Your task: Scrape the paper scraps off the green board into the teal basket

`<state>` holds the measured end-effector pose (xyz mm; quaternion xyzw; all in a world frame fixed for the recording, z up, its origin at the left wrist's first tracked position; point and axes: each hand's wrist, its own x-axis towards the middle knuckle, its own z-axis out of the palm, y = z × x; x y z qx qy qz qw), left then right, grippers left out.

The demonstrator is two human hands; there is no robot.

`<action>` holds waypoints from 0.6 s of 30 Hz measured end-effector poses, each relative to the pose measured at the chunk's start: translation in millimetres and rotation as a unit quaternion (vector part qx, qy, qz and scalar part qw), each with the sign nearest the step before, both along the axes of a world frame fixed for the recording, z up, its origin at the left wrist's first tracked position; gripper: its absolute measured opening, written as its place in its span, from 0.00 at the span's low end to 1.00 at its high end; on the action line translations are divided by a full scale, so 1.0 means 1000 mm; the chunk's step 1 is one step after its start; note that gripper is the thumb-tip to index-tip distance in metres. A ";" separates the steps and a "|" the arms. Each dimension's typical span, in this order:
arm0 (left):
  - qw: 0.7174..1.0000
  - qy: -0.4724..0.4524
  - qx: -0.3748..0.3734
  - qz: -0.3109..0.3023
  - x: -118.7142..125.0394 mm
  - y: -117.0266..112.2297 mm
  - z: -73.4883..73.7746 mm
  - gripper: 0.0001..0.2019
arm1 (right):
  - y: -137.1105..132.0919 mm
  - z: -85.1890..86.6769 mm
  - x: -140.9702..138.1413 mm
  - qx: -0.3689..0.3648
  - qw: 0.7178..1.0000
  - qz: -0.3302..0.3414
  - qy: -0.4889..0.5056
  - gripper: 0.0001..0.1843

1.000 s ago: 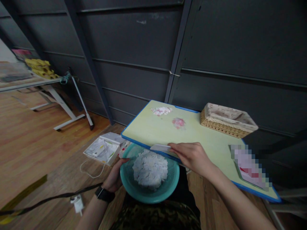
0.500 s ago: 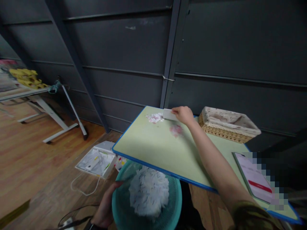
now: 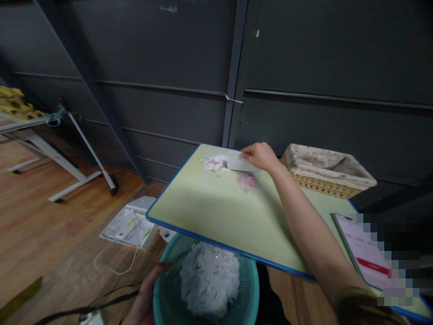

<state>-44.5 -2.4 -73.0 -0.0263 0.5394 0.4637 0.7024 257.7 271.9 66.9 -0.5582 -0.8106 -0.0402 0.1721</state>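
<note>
My right hand (image 3: 262, 156) reaches across the pale green tabletop (image 3: 209, 207) to its far side and pinches a flat white card (image 3: 237, 161). The card's left edge touches or overlaps a small heap of white and pinkish paper scraps (image 3: 212, 162). Down below the near table edge, my left hand (image 3: 148, 289) is closed on the left rim of a teal plastic basket (image 3: 252, 295). Inside that basket lies a large mound of shredded white paper (image 3: 209, 280). The table edge overhangs the basket's back part.
A cloth-lined wicker basket (image 3: 324, 183) stands at the table's back right. A clipboard with a sheet (image 3: 363, 253) lies at the right. On the floor to the left are an open white box (image 3: 125, 230) and cables. A dark panel wall (image 3: 176, 58) rises behind.
The view has shifted slightly. The white card shows more of its face and sits closer against the paper scraps. My left hand stays at the basket's rim.
</note>
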 end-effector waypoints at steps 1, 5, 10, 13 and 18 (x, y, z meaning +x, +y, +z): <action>1.000 0.001 0.003 0.000 0.000 0.000 0.000 0.05 | 0.001 -0.001 0.000 -0.002 1.000 0.004 0.000 0.16; 1.000 0.009 0.005 -0.003 0.000 -0.002 -0.002 0.04 | 0.002 -0.001 0.001 -0.005 1.000 0.008 0.010 0.15; 1.000 0.011 -0.001 -0.005 -0.002 -0.003 -0.002 0.04 | 0.002 0.001 0.002 -0.016 1.000 0.016 0.011 0.14; 1.000 0.018 0.004 -0.005 -0.003 -0.004 -0.004 0.03 | 0.002 0.001 0.003 -0.012 1.000 0.012 0.019 0.15; 1.000 0.017 0.011 -0.022 -0.003 -0.003 -0.004 0.04 | 0.002 0.000 0.001 -0.016 1.000 0.005 0.003 0.15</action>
